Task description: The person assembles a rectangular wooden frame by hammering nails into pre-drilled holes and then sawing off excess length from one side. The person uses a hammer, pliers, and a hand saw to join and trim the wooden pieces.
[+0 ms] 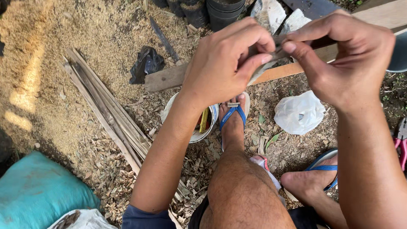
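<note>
While the person sits on ground covered with sawdust and wood chips (55, 51), both hands are lifted above the white bucket (199, 135), which stands just in front of the left foot. Largest near the bucket is the teal sack (38, 191), well to its left and toward the person. Between the sack and the bucket lies a bundle of long bamboo strips (106, 110), running diagonally. Beyond the bucket a wooden plank (169, 78) lies across the ground, and past it stand dark pots (220, 10). To the right of the bucket a white plastic bag (299, 112) rests on the chips; a black plastic bag (146, 63) lies beyond the bucket to its left. The left foot wears a blue sandal (232, 114), touching the bucket's right side. At the far right edge, well away from the bucket, pink-handled pliers (400, 142) are partly seen.

Above the bucket, the left hand (224, 63) is closed, thumb and fingers pinched on a thin strip (273, 55) of grey material. The right hand (347, 55) is also closed around the strip's other end, thumb pressing on it. What kind of strip it is, I cannot tell.
</note>
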